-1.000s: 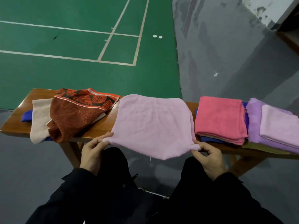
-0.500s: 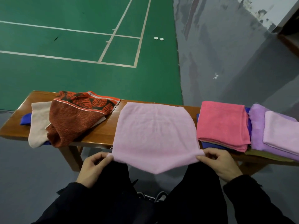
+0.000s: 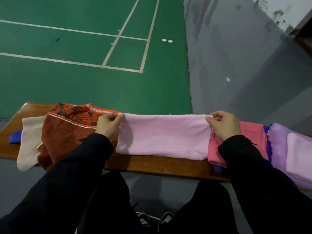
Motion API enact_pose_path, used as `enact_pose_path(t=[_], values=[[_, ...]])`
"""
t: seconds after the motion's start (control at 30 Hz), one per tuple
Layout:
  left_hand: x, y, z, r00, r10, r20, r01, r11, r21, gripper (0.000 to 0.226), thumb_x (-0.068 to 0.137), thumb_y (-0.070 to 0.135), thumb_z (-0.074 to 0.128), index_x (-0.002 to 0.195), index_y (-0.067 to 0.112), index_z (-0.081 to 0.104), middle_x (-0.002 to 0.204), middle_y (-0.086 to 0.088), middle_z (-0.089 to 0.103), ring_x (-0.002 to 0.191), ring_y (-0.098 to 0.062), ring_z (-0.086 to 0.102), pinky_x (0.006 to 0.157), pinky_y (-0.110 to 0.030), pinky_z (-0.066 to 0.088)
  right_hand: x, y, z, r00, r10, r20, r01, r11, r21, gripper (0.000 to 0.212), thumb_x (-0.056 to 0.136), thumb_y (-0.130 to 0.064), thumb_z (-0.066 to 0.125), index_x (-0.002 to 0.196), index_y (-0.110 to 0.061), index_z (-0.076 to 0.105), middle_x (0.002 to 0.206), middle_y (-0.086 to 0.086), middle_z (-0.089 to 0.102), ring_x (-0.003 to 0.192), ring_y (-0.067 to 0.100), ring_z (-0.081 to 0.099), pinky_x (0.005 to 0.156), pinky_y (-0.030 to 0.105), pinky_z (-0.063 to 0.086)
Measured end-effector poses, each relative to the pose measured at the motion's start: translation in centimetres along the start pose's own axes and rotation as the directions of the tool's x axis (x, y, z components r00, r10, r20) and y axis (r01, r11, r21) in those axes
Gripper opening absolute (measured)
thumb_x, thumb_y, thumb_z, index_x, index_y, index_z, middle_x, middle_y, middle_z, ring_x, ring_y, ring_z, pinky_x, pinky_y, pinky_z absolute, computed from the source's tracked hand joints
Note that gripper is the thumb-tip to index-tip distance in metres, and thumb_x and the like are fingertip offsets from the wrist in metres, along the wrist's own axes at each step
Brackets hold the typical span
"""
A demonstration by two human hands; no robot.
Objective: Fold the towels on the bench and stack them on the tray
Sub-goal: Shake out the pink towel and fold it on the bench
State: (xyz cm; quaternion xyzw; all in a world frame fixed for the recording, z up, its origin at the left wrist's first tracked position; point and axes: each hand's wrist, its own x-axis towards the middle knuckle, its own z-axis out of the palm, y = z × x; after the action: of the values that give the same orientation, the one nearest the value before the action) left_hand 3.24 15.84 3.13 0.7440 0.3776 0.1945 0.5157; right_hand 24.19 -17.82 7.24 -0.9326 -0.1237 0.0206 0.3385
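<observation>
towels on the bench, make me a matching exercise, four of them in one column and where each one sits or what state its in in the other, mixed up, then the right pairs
Things
1. light pink towel
2. rust patterned towel
3. beige towel
4. coral pink towel

Places or states
A. unfolded, draped over the bench's front edge at the far left
B. folded, partly under the right hand's sleeve
C. held at its two far corners by the left hand and the right hand
D. rumpled, just right of the beige towel

Pairs: 1-C, 2-D, 3-A, 4-B
</observation>
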Motion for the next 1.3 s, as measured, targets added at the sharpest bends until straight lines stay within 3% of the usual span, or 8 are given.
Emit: enact_pose_path(t=[0.23,0.37,0.47,0.57,0.77,0.9,1.13,1.3], values=[[4.4,-2.0,2.0,0.997,-0.076,0.006,0.075,0.992,0.097,0.029,0.096,0.031,0.066,0.088,0.004,0.073,0.078,-0.005,0.067,0.076,-0.021,0.058,0.073,-0.033,0.048,2.8,0.2,2.6,0.995,0.056,0.081,-0.023,0.933,-0.359,0.026,0.096,-0.035,0.056,0.115,-0.025,0.071,0.111,0.005,0.075,0.099,0.035,0.066,0.089,0.041,0.053],[4.7,-2.3,2.7,0.998,-0.061,-0.033,0.067,0.966,0.251,0.042,0.096,0.030,0.065,0.128,0.004,0.059,0.116,-0.006,0.061,0.103,-0.021,0.059,0.095,-0.032,0.045,2.6,-1.0,3.4,0.997,-0.054,0.060,0.077,0.852,-0.517,0.041,0.098,-0.031,0.057,0.139,-0.021,0.057,0.133,0.010,0.063,0.117,0.036,0.061,0.098,0.046,0.046],[1.2,-2.6,2.1,0.943,0.325,0.075,-0.328,0.860,0.390,0.033,0.093,0.027,0.063,0.120,0.008,0.064,0.115,-0.011,0.063,0.102,-0.028,0.060,0.094,-0.037,0.047,-0.3,-2.7,3.5,0.952,-0.283,0.120,0.306,0.831,-0.464,0.039,0.101,-0.030,0.054,0.138,-0.020,0.057,0.133,0.007,0.064,0.116,0.029,0.061,0.099,0.044,0.047],[-3.6,-4.9,0.5,0.679,0.484,0.553,-0.727,0.552,0.409,0.034,0.086,0.043,0.063,0.109,0.019,0.072,0.113,0.000,0.070,0.105,-0.024,0.064,0.093,-0.038,0.050,-4.2,-2.3,3.7,0.822,-0.273,0.500,0.549,0.613,-0.568,0.035,0.095,-0.042,0.051,0.125,-0.028,0.062,0.114,-0.002,0.071,0.104,0.024,0.064,0.098,0.040,0.043],[-4.5,-8.8,-1.7,0.711,0.488,0.507,-0.703,0.481,0.523,0.035,0.093,0.034,0.050,0.109,0.014,0.074,0.121,-0.006,0.070,0.107,-0.027,0.070,0.089,-0.033,0.057,-6.5,1.2,4.0,0.767,-0.244,0.593,0.634,0.433,-0.641,0.027,0.056,-0.020,0.082,0.073,-0.017,0.061,0.071,0.004,0.062,0.063,0.027,0.061,0.073,0.038,0.050],[-4.7,-7.6,-2.0,0.762,0.524,0.380,-0.645,0.566,0.513,0.031,0.095,0.026,0.048,0.107,0.009,0.070,0.110,-0.012,0.072,0.097,-0.034,0.070,0.090,-0.037,0.048,-6.8,-0.1,3.0,0.802,-0.234,0.550,0.583,0.510,-0.633,0.010,0.093,-0.027,0.052,0.096,-0.020,0.059,0.095,0.002,0.067,0.086,0.026,0.062,0.080,0.037,0.044],[-7.7,1.3,-6.2,0.825,0.561,0.060,-0.550,0.776,0.307,0.020,0.099,0.025,0.045,0.107,0.019,0.062,0.092,0.006,0.066,0.085,-0.015,0.061,0.076,-0.029,0.044,-7.6,-3.7,-2.6,0.884,-0.416,0.213,0.465,0.827,-0.316,0.013,0.095,-0.017,0.049,0.095,-0.017,0.062,0.086,-0.002,0.058,0.075,0.022,0.055,0.065,0.035,0.043],[-8.1,5.0,-8.5,0.846,0.528,0.076,-0.533,0.832,0.151,0.015,0.098,0.026,0.049,0.104,0.024,0.063,0.097,0.009,0.067,0.091,0.002,0.058,0.086,-0.010,0.041,-7.1,-6.9,-6.8,0.953,-0.244,0.178,0.246,0.969,0.008,0.019,0.087,-0.009,0.059,0.097,-0.025,0.064,0.088,-0.007,0.069,0.082,0.017,0.061,0.075,0.033,0.044]])
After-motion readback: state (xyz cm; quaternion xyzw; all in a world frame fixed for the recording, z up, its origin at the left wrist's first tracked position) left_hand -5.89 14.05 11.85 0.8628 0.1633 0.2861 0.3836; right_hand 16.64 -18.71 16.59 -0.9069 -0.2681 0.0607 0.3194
